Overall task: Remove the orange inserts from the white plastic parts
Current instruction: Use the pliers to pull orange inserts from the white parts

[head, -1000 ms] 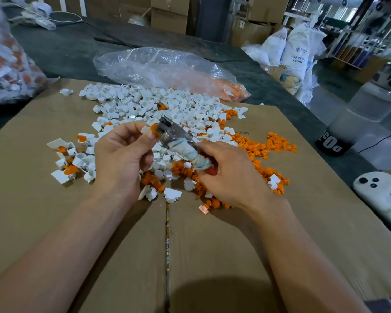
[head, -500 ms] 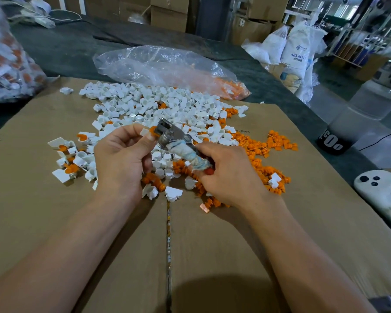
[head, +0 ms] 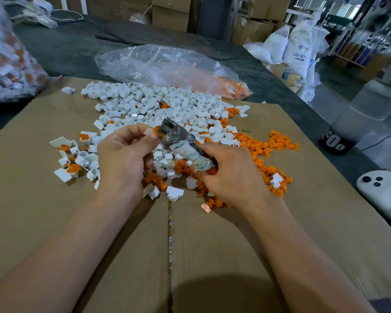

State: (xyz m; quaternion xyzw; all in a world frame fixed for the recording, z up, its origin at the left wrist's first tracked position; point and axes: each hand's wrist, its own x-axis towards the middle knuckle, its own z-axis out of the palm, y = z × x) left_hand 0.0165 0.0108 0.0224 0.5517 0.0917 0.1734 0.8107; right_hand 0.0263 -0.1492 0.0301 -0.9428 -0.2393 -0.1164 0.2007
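Currently, left hand (head: pixel 122 159): pinching small white plastic part with orange insert (head: pixel 152 131) at thumb and fingertips, above brown cardboard sheet (head: pixel 54 211).
Right hand (head: pixel 233 175): wrapped round rag-bound handle of steel pliers (head: pixel 174 137); nose at the insert.
Handling: light, stiff, tiny; probably slick, apt to flick away.
Hold: white body by its sides, orange end left exposed.
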